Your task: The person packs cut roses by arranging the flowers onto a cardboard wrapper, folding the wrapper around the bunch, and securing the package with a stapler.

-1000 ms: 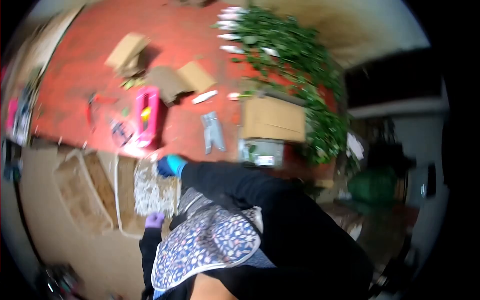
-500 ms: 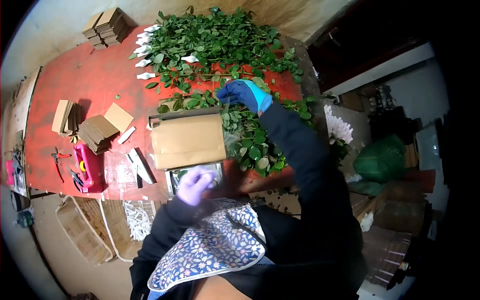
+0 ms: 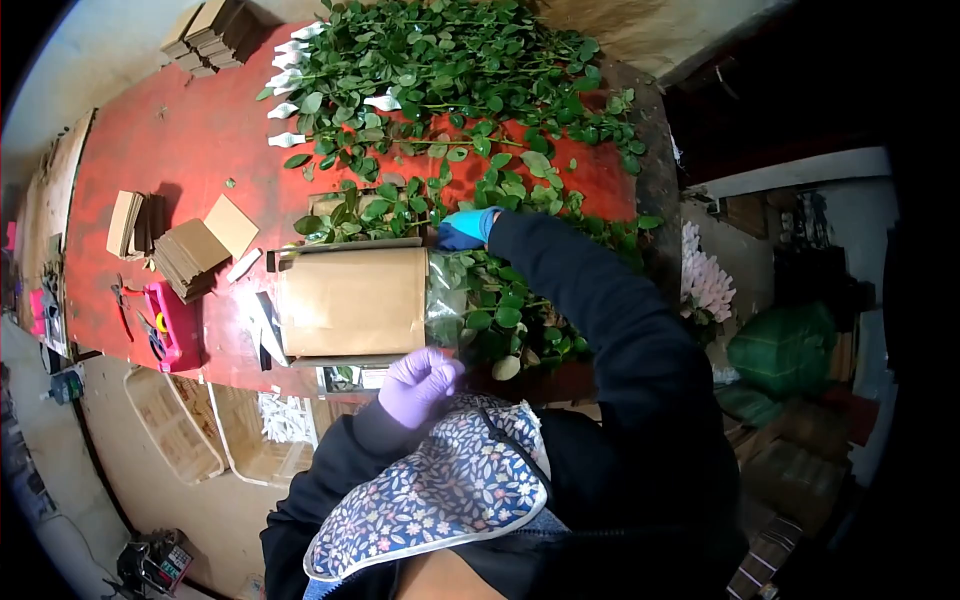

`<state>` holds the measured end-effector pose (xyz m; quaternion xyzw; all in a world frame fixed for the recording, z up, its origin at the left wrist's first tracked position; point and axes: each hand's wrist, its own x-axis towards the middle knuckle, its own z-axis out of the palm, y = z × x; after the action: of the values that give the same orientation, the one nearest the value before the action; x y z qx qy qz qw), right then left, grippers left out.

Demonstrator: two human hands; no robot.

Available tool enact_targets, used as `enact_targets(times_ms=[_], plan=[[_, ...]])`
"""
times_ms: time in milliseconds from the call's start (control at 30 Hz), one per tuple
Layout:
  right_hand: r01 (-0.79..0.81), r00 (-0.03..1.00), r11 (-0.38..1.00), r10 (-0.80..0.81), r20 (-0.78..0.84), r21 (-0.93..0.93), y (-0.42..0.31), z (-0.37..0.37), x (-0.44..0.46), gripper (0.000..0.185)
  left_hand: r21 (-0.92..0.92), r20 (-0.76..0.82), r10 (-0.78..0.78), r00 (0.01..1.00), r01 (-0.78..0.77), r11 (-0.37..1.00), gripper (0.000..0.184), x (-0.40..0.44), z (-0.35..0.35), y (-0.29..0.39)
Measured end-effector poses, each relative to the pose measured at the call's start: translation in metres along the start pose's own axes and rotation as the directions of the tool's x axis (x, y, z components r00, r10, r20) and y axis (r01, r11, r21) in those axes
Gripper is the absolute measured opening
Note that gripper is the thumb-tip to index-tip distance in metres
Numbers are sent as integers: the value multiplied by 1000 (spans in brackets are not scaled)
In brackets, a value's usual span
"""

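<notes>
My left hand, in a purple glove, is closed with curled fingers by the lower right corner of a cardboard-covered box; whatever it holds, if anything, is hidden. At the box's upper right corner is my right hand, in a blue glove, its fingers together among leafy stems. What lies between those fingers cannot be made out. Clear plastic sticks out from the box's right end, over some leaves.
Leafy stems with white-sleeved heads lie at the back of the red table. To the left are cardboard pieces, a pink holder and red-handled pruners. A basket holds white sleeves below.
Both hands have moved from the basket area to the box. Since the middle frame, my right hand has come down and left toward the box's corner, and my left hand slightly right.
</notes>
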<state>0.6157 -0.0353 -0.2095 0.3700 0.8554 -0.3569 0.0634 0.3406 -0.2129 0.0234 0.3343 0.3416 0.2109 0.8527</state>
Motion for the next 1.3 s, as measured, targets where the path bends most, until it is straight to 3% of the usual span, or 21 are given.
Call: enact_targets(times_ms=[33,100,133,300,367,433,500,567,633,700,767,800,833,867,900,933,1000,1033,1100,1167,1300], plan=[[23,1000,999,-23,-2,37,-11,-4,-3,43,88,0,-48,999,47,995,12,-2,-3,-1],[-236,960,955,201,197,178,-33,-24,-15,44,160,15,-95,995,91,983,12,-2,-11,-8],[-251,938,950,191,290,186,-33,-28,-14,45,134,54,-78,996,70,989,13,-1,-14,-11],[-280,918,957,244,313,76,-36,-25,-8,42,80,53,-102,993,97,992,16,0,-23,-28],[-159,974,987,163,158,-34,-17,-18,-3,41,102,74,-119,990,111,989,12,-1,-25,-28],[-195,976,912,217,-22,362,-24,-31,-22,32,35,95,-97,991,94,995,11,0,-23,-32],[-72,882,748,357,-307,660,-107,-78,-72,25,51,32,-131,991,129,990,13,-2,-19,-33],[105,783,824,276,-557,556,-155,-101,-114,25,112,6,-107,994,106,988,16,-4,-17,-32],[76,822,780,304,-482,621,-203,-113,-162,23,117,-10,-44,999,45,992,17,-5,-15,-36],[159,952,794,35,-305,587,-229,-95,-197,27,160,-40,-15,999,21,987,20,-7,-7,-30],[138,972,753,21,-233,643,-242,-27,-193,23,212,-55,60,997,-47,976,20,-4,1,-33],[197,959,937,-124,-254,287,-257,-12,-187,19,187,-57,70,996,-58,981,20,-3,4,-34],[249,939,962,-268,-214,-113,-271,2,-176,16,159,-61,80,995,-70,985,20,-3,9,-36],[209,927,977,-187,-325,34,-267,30,-159,13,119,-77,77,994,-67,991,20,-2,12,-39],[171,934,936,-54,-354,307,-260,45,-147,13,58,-90,112,990,-107,993,20,-1,19,-43],[156,923,815,80,-375,558,-259,53,-135,13,37,-105,138,985,-135,990,20,-2,22,-47],[23,951,931,92,-296,364,-239,43,-128,13,-48,-124,172,977,-179,983,19,-4,24,-62],[-63,950,987,13,-312,-150,-235,39,-125,14,-60,-126,181,975,-190,980,19,-6,21,-74],[-32,999,808,31,-12,-588,-246,21,-133,9,-82,-147,122,982,-135,987,18,-7,13,-106],[-96,993,823,43,-108,-560,-248,20,-135,17,-133,-187,77,979,-103,986,17,-4,-7,-145],[-40,998,780,61,13,-624,-247,17,-132,24,-175,-176,122,977,-153,973,15,9,-41,-173]])
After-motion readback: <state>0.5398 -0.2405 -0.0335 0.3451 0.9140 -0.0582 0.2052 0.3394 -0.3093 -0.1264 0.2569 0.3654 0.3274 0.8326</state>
